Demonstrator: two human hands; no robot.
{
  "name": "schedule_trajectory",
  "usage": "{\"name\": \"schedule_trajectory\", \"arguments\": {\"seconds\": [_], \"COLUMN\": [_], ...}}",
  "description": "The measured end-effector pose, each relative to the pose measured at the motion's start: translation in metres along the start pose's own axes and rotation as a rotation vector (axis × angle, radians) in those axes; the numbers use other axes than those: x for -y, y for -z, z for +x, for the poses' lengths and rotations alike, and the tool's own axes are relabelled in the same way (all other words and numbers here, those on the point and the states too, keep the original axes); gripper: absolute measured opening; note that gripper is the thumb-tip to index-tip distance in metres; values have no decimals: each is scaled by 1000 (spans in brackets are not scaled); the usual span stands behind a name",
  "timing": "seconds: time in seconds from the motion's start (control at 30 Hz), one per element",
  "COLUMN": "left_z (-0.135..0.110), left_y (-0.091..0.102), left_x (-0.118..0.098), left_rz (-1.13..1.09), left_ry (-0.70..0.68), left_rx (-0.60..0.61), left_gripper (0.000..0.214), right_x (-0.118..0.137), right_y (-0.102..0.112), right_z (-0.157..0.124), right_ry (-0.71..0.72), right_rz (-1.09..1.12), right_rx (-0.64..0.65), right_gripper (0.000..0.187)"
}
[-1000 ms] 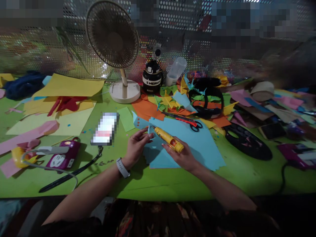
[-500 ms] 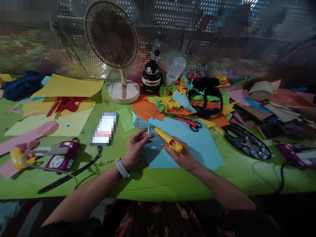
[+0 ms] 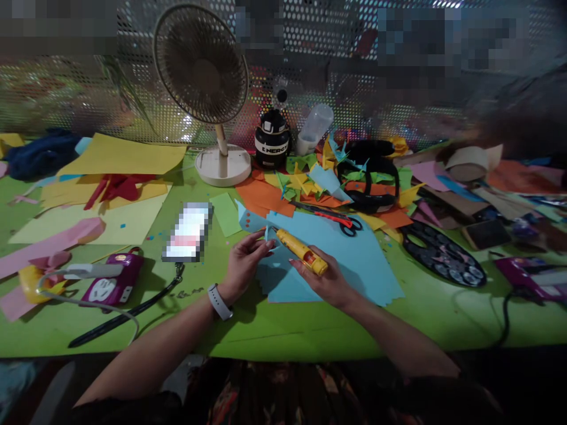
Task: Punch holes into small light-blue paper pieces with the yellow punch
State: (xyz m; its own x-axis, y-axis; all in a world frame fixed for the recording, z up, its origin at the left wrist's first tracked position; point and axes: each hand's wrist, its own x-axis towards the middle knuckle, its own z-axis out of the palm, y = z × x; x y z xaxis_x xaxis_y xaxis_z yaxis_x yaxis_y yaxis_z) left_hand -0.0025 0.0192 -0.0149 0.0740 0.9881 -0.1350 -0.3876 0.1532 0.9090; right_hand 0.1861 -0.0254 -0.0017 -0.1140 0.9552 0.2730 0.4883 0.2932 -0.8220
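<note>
My right hand (image 3: 325, 282) grips a yellow pen-shaped tool (image 3: 301, 252) with an orange button, its tip pointing up and left. That tip meets a small piece of blue paper (image 3: 268, 232) pinched in the fingers of my left hand (image 3: 243, 262), which wears a white wrist band. Both hands work above a stack of light blue paper sheets (image 3: 349, 260) on the green table (image 3: 310, 333).
A desk fan (image 3: 201, 65) stands at the back. Scissors (image 3: 339, 218), black headphones (image 3: 370, 177) and several folded paper cranes lie behind the blue sheets. A phone (image 3: 188, 231), a purple device (image 3: 113, 280), yellow and pink sheets lie left. A dark paint palette (image 3: 440, 257) lies right.
The hands and tool hardly moved. At the far right, something that was over the dark palette is gone, so the palette shows more fully.
</note>
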Motion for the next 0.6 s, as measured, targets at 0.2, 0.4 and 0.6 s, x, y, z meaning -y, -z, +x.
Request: {"name": "schedule_trajectory", "arguments": {"seconds": [0.2, 0.4, 0.6], "left_z": [0, 1, 0], "left_y": [0, 0, -1], "left_x": [0, 0, -1], "left_rz": [1, 1, -2], "left_ry": [-3, 1, 1], "left_rx": [0, -5, -6], "left_gripper": [45, 45, 46], "right_x": [1, -1, 2], "right_y": [0, -1, 0], "right_z": [0, 0, 1], "right_ry": [-4, -4, -23], "right_rz": [10, 11, 2], "right_rx": [4, 0, 9], "right_gripper": [28, 28, 30]}}
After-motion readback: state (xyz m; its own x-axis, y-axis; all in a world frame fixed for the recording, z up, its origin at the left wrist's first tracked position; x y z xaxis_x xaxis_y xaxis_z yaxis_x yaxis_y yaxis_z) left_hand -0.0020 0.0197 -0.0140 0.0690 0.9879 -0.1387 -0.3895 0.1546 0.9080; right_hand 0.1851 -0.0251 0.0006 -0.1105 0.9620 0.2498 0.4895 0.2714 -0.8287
